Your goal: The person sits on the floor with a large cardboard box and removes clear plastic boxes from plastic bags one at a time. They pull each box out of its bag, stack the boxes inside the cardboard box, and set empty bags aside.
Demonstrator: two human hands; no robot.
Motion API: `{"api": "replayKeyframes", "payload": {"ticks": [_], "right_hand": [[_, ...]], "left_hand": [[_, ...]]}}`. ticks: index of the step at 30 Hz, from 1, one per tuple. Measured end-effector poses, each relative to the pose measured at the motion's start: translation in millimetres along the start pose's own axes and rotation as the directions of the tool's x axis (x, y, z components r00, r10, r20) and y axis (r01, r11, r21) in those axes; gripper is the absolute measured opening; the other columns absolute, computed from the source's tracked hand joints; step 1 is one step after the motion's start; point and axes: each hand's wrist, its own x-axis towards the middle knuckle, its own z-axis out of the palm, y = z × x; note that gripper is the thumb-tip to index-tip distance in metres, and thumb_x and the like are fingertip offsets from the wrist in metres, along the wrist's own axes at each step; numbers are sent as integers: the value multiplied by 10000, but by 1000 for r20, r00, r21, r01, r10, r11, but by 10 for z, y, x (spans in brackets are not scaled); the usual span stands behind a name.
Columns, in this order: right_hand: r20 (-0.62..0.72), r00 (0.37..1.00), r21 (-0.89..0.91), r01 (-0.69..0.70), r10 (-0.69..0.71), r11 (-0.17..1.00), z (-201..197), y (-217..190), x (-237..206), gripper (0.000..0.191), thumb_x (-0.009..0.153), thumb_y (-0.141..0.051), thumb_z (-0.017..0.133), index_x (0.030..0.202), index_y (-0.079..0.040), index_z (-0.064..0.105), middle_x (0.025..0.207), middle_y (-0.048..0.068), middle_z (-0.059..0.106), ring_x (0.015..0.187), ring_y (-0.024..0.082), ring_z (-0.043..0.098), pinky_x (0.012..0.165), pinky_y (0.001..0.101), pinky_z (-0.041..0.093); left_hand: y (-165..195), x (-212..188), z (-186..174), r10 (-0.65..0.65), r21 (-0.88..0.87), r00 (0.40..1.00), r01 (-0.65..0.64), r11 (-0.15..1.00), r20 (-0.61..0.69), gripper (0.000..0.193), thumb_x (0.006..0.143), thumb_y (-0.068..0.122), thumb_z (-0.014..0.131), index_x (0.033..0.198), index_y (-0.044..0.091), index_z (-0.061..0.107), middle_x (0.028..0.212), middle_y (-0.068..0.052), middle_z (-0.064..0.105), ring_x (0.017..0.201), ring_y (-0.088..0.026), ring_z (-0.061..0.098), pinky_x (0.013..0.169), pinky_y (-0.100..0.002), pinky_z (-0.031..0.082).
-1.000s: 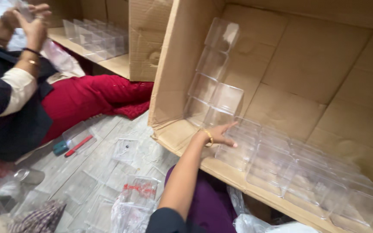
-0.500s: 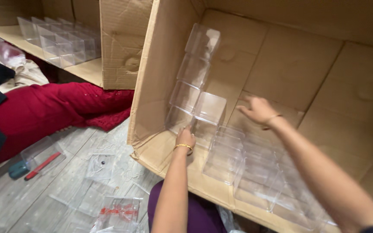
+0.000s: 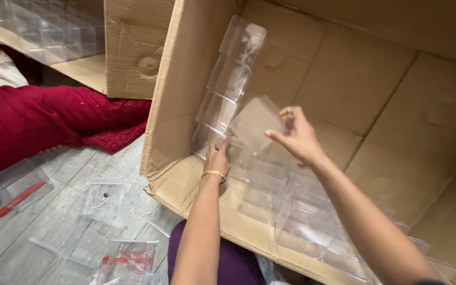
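Lying nearest on the grey floor (image 3: 54,248) are flat clear sheets and a clear packet with red print (image 3: 127,261), with a red pen (image 3: 17,192) further left. Both arms reach up into a big cardboard box (image 3: 186,79) lying on its side. Rows of clear plastic boxes (image 3: 302,221) cover its lower wall. The left hand (image 3: 217,161), a gold bangle (image 3: 213,173) at the wrist, rests with fingers curled against the clear boxes at the foot of a leaning stack (image 3: 228,84). Just beyond, the right hand (image 3: 296,136) pinches a clear plastic box (image 3: 253,124) between thumb and fingers, held tilted beside that stack. Farther left, a person's red garment (image 3: 43,121) lies by a second carton of clear boxes (image 3: 43,31).
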Motion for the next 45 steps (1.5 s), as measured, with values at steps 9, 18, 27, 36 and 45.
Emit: {"api": "replayKeyframes", "payload": {"ticks": [9, 18, 27, 36, 45], "right_hand": [[419, 877, -409, 415, -237, 813, 60, 198, -1372, 821, 881, -482, 711, 1573, -254, 333, 1481, 160, 474, 1385, 359, 458, 1148, 648, 245], [507, 862, -629, 377, -9, 680, 221, 282, -1388, 976, 850, -504, 715, 1604, -194, 178, 1592, 174, 315, 1428, 332, 402, 1129, 732, 187], [579, 813, -617, 390, 58, 683, 193, 284, -1294, 1034, 848, -575, 689, 1603, -167, 111, 1616, 205, 261, 1386, 352, 466, 1144, 690, 223], [326, 941, -384, 223, -94, 896, -305, -86, 32, 826, 907, -667, 525, 1484, -78, 479, 1453, 227, 526, 1302, 394, 550, 1097, 450, 434], [36, 844, -537, 468, -535, 702, -213, -844, 1651, 718, 919, -388, 709, 1421, 83, 503, 1469, 332, 495, 1378, 481, 461, 1172, 468, 373]], "left_hand": [[-39, -33, -91, 179, -11, 979, -181, 983, -96, 570, 767, 164, 850, 1232, 151, 519, 1281, -150, 607, 1212, -390, 573, 1007, -478, 483], [3, -153, -220, 277, -32, 941, -288, 957, -195, 478, 836, 126, 786, 1287, 242, 678, 1262, -134, 714, 1143, -378, 660, 996, -455, 528], [85, -235, -324, 242, 88, 968, -235, 968, -73, 521, 795, 100, 791, 1277, 256, 671, 1162, -202, 608, 1055, -411, 623, 899, -481, 525], [44, -36, -351, 226, -89, 968, -235, 968, -107, 602, 845, 175, 775, 1402, 212, 550, 1211, -190, 614, 1151, -421, 581, 998, -501, 473], [-140, 440, -563, -89, -107, 982, 71, 992, -169, 824, 855, 223, 756, 1541, 31, 341, 1353, -343, 543, 1247, -489, 527, 1056, -527, 433]]}}
